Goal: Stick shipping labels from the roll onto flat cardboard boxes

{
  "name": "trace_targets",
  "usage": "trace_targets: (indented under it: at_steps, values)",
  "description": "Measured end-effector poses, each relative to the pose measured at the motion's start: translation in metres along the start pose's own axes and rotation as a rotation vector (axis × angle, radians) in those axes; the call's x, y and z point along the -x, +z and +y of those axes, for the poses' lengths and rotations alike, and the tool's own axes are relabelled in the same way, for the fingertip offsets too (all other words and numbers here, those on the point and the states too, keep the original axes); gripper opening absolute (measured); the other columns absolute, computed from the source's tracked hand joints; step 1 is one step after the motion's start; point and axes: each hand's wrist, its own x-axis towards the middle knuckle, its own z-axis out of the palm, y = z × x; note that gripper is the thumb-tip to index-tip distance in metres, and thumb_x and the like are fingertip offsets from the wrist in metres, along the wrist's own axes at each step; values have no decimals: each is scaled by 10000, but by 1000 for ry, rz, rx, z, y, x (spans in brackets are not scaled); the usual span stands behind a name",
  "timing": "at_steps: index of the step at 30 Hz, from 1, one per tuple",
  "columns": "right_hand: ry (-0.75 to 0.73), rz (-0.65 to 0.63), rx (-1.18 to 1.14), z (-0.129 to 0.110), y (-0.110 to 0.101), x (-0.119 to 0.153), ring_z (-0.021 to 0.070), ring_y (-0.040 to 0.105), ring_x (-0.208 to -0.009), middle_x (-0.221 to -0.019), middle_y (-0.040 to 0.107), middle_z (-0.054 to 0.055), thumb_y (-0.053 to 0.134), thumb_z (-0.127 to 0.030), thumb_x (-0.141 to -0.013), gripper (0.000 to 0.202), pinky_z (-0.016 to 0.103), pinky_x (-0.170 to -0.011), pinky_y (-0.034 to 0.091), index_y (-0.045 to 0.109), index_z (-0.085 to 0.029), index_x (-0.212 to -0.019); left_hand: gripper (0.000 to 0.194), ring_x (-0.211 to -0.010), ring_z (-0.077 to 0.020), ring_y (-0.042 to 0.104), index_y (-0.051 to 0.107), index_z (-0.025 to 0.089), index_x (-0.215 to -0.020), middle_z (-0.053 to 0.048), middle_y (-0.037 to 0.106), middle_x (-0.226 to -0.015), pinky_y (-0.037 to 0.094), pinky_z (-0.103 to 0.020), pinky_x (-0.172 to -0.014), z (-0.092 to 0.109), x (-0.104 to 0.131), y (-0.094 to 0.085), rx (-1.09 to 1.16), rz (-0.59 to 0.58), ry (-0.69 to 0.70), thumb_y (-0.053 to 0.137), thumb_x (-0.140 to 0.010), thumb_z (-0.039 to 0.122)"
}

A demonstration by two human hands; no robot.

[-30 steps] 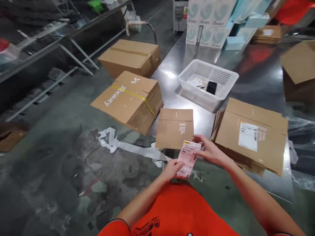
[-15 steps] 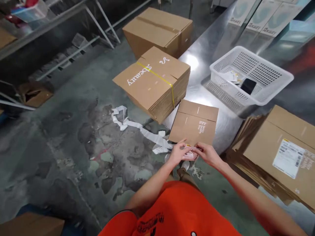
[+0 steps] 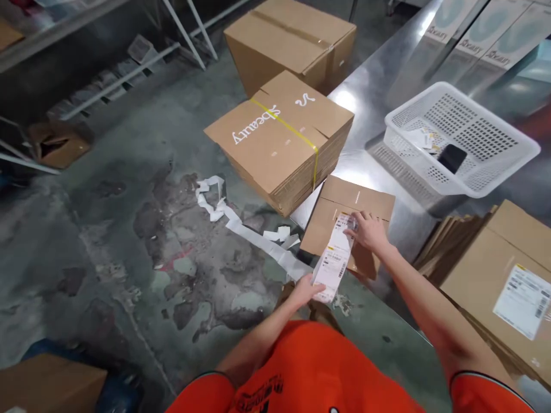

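A strip of printed shipping labels [image 3: 334,265] stretches between my two hands. My left hand [image 3: 303,291] grips its lower end close to my body, thumb on top. Fingers bent, my right hand [image 3: 369,231] pinches the upper end over a flat folded carton [image 3: 365,196] at the table corner. The label's top part lies over that carton's printed face, hiding some of it. From near my left hand, a long white paper strip [image 3: 262,241] trails down onto the floor.
A strapped stack of flat cartons [image 3: 275,143] stands beyond, with a large taped box [image 3: 288,40] behind it. On the metal table sits a white plastic basket [image 3: 465,135] holding a dark phone [image 3: 451,158]. More flat cartons, the top one bearing a label [image 3: 523,301], lie at right.
My right hand has moved up and away from my left, drawing out the label strip between them over the carton. My left hand has dropped slightly toward my body.
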Motion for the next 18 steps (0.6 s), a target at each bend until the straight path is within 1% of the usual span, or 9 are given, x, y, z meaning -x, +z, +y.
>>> trace_targets:
  at_steps: [3,5,7,10,11,13,14,16,18]
  values:
    - [91,50,132,-6,8,1,378,497,-1103,-1314,537,205,533,-575,-848,682,486,-876,381,460,-156,-1382,237,-731,-212,639,711,112,-837,-48,720,-775,503,-307,-693,-32,28,-25,-30,-12,-57,735,-674,282]
    - [96,116,105,-23,20,7,373,422,-1235,-1422,444,223,481,-556,-886,742,492,-955,355,342,-107,-1459,261,-761,-224,643,726,117,-803,-51,721,-781,507,-323,-728,-35,42,-39,-45,-19,-24,691,-720,362]
    - [65,132,60,-46,36,9,348,335,-1338,-1468,392,227,411,-516,-929,701,502,-1053,283,331,-61,-1457,288,-875,-246,649,740,131,-817,-77,733,-887,502,-353,-829,-21,42,-47,-71,41,99,650,-755,397]
    - [78,112,25,-70,55,4,352,235,-1407,-1508,333,224,354,-466,-951,640,574,-1118,134,363,-53,-1439,309,-1129,-276,593,744,153,-944,-116,686,-1172,428,-383,-1013,23,13,-51,-71,181,336,593,-807,386]
    - [79,103,2,-70,57,4,351,227,-1412,-1510,333,214,352,-454,-950,621,581,-1121,125,379,-64,-1432,327,-1193,-278,562,733,156,-1001,-120,648,-1253,404,-386,-1047,39,0,-50,-58,194,380,570,-826,379]
    - [129,135,-70,-57,54,11,326,238,-1411,-1510,342,191,353,-440,-945,595,540,-1131,170,402,-84,-1419,350,-1258,-279,522,704,154,-1085,-125,588,-1347,377,-397,-1082,64,-24,-47,-46,176,406,548,-844,355]
    - [212,180,-106,-46,50,20,317,259,-1402,-1503,351,190,359,-437,-938,590,515,-1128,208,414,-84,-1407,352,-1286,-280,499,694,153,-1106,-125,558,-1384,359,-398,-1100,72,-32,-46,-51,158,412,560,-839,340]
    - [486,244,-179,-23,40,45,331,336,-1352,-1455,401,224,396,-435,-904,594,502,-1090,293,456,-58,-1360,344,-1329,-276,458,691,160,-1101,-114,518,-1427,326,-388,-1125,81,-40,-43,-45,124,417,611,-805,315]
    - [702,202,-270,-9,31,72,361,446,-1250,-1333,510,252,448,-426,-852,568,525,-1024,365,525,-49,-1270,319,-1295,-283,495,706,156,-1022,-116,578,-1365,363,-390,-1101,83,-37,-41,54,114,344,671,-754,324]
